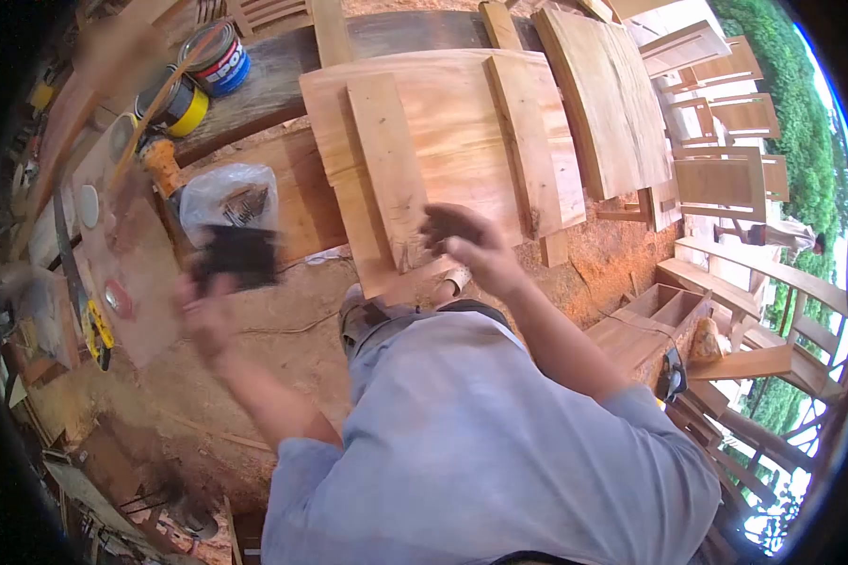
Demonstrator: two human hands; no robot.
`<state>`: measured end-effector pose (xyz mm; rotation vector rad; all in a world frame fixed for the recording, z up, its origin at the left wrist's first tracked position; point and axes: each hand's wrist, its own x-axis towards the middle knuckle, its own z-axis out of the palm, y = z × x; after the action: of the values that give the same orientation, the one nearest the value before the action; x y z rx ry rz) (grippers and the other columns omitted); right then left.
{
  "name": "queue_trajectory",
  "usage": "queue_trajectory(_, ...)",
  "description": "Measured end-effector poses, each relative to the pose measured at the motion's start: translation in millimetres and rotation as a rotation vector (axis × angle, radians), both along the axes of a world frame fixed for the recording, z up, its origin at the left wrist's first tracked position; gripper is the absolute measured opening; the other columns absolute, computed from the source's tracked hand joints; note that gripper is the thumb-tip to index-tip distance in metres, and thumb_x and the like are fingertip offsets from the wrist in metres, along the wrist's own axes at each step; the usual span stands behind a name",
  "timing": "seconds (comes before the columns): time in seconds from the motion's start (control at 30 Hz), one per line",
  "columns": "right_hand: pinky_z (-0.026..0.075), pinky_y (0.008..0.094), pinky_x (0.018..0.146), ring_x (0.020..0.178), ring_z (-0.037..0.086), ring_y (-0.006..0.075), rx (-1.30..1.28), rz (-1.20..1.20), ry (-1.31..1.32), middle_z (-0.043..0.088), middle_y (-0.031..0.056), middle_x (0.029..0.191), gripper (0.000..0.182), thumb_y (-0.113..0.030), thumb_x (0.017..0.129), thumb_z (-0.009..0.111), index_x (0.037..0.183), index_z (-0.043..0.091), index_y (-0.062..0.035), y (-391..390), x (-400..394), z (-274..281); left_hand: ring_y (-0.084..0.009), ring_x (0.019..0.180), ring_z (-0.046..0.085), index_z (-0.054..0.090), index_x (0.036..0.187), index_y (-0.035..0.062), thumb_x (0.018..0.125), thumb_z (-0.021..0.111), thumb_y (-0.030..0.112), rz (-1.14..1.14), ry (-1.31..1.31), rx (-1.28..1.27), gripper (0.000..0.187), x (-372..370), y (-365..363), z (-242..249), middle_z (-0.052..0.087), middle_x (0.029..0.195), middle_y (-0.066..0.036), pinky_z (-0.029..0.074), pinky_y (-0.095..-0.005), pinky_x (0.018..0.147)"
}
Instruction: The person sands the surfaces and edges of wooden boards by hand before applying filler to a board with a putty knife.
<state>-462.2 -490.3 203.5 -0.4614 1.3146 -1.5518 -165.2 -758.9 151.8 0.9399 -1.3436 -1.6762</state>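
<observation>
Left hand [212,315]: we grip a blurred black object [240,256] in it; we cannot tell its kind
Right hand [471,250]: fingers loosely parted, seemingly holding nothing, near the battened wooden panel [448,127]
Clear plastic bag [201,200]: just beyond our left hand
Handling: we best steady that grip

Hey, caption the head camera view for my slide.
Left hand holding a blurred dark object, right hand near a wooden panel.

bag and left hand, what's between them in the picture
A black object, apparently held by the left hand, shows between that hand and the bag in the head view, covering part of the bag's lower edge. Blur hides what it is.
</observation>
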Motion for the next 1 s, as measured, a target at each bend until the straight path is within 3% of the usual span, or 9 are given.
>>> queue_trajectory(0.03, 0.048, 0.0373, 0.096, 0.114, 0.058, 0.0207, -0.086, 0.083, -0.05, 0.06, 0.0122, 0.126, 0.065, -0.021, 0.087, 0.071, 0.142, 0.044, 0.0018, -13, 3, 5, -0.0182, 0.101, 0.06, 0.061, 0.116, 0.0021, 0.077, 0.074, -0.002, -0.078, 0.091, 0.039, 0.041, -51, 44, 18, 0.062, 0.116, -0.007, 0.048, -0.0318, 0.087)
queue_trajectory(0.07, 0.05, 0.0368, 0.094, 0.111, 0.06, 0.0208, -0.088, 0.09, -0.003, 0.061, 0.0125, 0.125, 0.061, -0.018, 0.087, 0.07, 0.139, 0.047, 0.0024, -24, 6, 16, -0.016, 0.095, 0.06, 0.063, 0.112, 0.0033, 0.073, 0.077, -0.001, -0.165, -0.27, -0.178, 0.041, -83, 70, 24, 0.064, 0.111, -0.006, 0.049, -0.0309, 0.084)
queue_trajectory(0.1, 0.051, 0.0363, 0.093, 0.109, 0.062, 0.0209, -0.093, 0.097, 0.044, 0.062, 0.0128, 0.123, 0.057, -0.016, 0.088, 0.07, 0.137, 0.049, 0.003, -32, 6, 22, -0.015, 0.092, 0.061, 0.064, 0.108, 0.0035, 0.073, 0.079, 0.0, -0.309, -0.159, 0.041, 0.037, -117, 93, 48, 0.065, 0.106, -0.005, 0.049, -0.0303, 0.083)
queue_trajectory(0.2, 0.055, 0.0331, 0.087, 0.1, 0.066, 0.0199, 0.157, -0.162, -0.164, 0.066, 0.0129, 0.117, 0.046, -0.011, 0.087, 0.069, 0.129, 0.056, 0.0041, -37, -11, 14, -0.0145, 0.082, 0.06, 0.064, 0.099, 0.0016, 0.079, 0.079, 0.009, -0.379, -0.133, 0.137, 0.026, -169, 131, 3, 0.065, 0.091, -0.005, 0.049, -0.03, 0.073)
queue_trajectory(0.23, 0.056, 0.0305, 0.082, 0.094, 0.068, 0.0185, 0.154, -0.189, -0.056, 0.068, 0.0128, 0.11, 0.038, -0.007, 0.086, 0.067, 0.122, 0.061, 0.0046, -35, -28, 13, -0.0145, 0.077, 0.06, 0.064, 0.097, 0.0011, 0.082, 0.079, 0.013, -0.36, -0.149, 0.153, 0.024, -179, 135, -1, 0.064, 0.087, -0.005, 0.05, -0.0302, 0.069)
queue_trajectory(0.3, 0.055, 0.0299, 0.083, 0.092, 0.067, 0.0169, 0.236, -0.158, 0.304, 0.069, 0.0112, 0.107, 0.035, -0.003, 0.085, 0.065, 0.119, 0.063, 0.0039, -25, -71, 23, -0.016, 0.07, 0.058, 0.062, 0.089, 0.0004, 0.086, 0.076, 0.019, -0.065, -0.274, -0.397, 0.023, -181, 111, -7, 0.063, 0.079, -0.006, 0.048, -0.0308, 0.063)
queue_trajectory(0.53, 0.048, 0.04, 0.094, 0.108, 0.059, 0.0304, 0.533, 0.437, 1.639, 0.065, 0.0125, 0.11, 0.038, 0.002, 0.082, 0.054, 0.118, 0.066, -0.0043, -41, -109, 5, -0.0311, 0.069, 0.064, 0.065, 0.08, 0.001, 0.09, 0.069, 0.026, 0.241, -0.573, -0.641, 0.028, -168, 20, -90, 0.065, 0.076, -0.015, 0.05, -0.0405, 0.064)
queue_trajectory(0.77, 0.045, 0.0423, 0.099, 0.121, 0.051, 0.0274, 0.677, 0.602, 1.6, 0.06, 0.0071, 0.122, 0.048, 0.004, 0.079, 0.051, 0.123, 0.064, -0.0082, -41, -89, 6, -0.0372, 0.07, 0.063, 0.065, 0.076, 0.0024, 0.087, 0.069, 0.025, 0.314, -0.692, -0.745, 0.025, -174, 24, -92, 0.066, 0.076, -0.016, 0.05, -0.045, 0.064)
queue_trajectory(1.0, 0.047, 0.0407, 0.099, 0.114, 0.059, 0.0332, 0.823, 0.629, 1.4, 0.067, 0.0145, 0.118, 0.045, 0.007, 0.076, 0.047, 0.112, 0.071, -0.0056, -81, -131, 27, -0.0363, 0.067, 0.064, 0.064, 0.072, 0.0026, 0.088, 0.068, 0.027, 0.363, -0.64, -0.768, 0.029, -175, 23, -95, 0.065, 0.073, -0.016, 0.049, -0.0453, 0.061)
